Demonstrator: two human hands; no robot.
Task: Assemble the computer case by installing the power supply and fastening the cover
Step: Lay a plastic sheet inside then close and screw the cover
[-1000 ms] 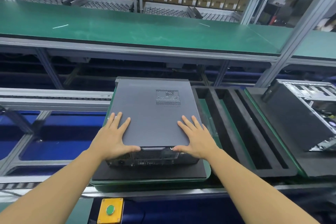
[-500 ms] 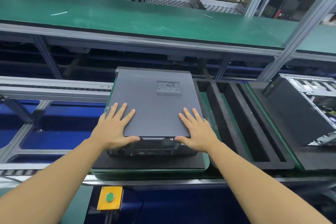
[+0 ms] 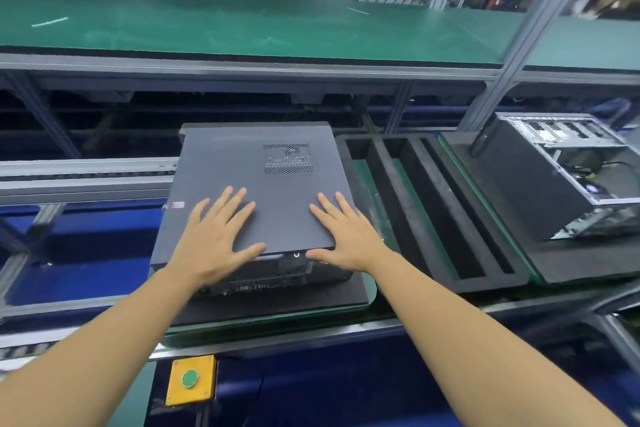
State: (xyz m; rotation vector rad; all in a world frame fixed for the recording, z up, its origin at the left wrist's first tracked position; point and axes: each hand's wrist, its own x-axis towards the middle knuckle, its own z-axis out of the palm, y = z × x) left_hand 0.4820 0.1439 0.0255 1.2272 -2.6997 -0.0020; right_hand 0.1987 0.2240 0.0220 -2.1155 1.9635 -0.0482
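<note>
Both hands have crept farther up the cover (image 3: 249, 163). The left hand (image 3: 211, 239) and right hand (image 3: 346, 239) lie flat on it, fingers spread, thumbs at its near edge. Under the cover, the case (image 3: 277, 274) shows its back panel (not yet flush, I judge), so seating and fastening remain.

Ahead of you the counter (image 3: 294, 340) carries its load in a row. At 12 o'clock a flat black pad (image 3: 311, 302) lies on a green-edged board, with the closed computer case (image 3: 252, 191) on it. At 2 o'clock sits a slotted black foam tray (image 3: 426, 208). At 3 o'clock a second black pad (image 3: 588, 260) bears an open chassis (image 3: 554, 177). A yellow button box (image 3: 190, 380) is fixed at 6 o'clock.
</note>
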